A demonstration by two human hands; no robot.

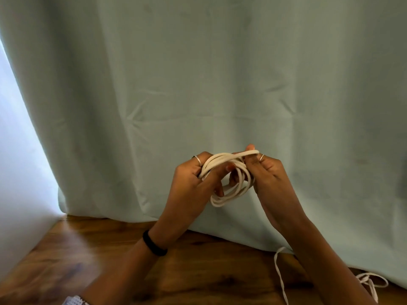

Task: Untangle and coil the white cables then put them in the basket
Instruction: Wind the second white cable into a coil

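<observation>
A white cable coil (229, 194) of several loops is held up in front of the curtain, between both hands. My left hand (193, 186) grips the coil's left side, thumb across the loops. My right hand (268, 175) pinches the cable's free end at the top of the coil, where it crosses over the loops. Two other white cables lie on the wooden table: a loose strand (279, 276) runs toward the bottom edge, and a small tangle (370, 282) sits partly behind my right forearm. No basket is in view.
A pale green curtain (198, 84) hangs right behind the table (198, 271) and fills most of the view. A white wall (19, 172) stands at the left. A black band circles my left wrist.
</observation>
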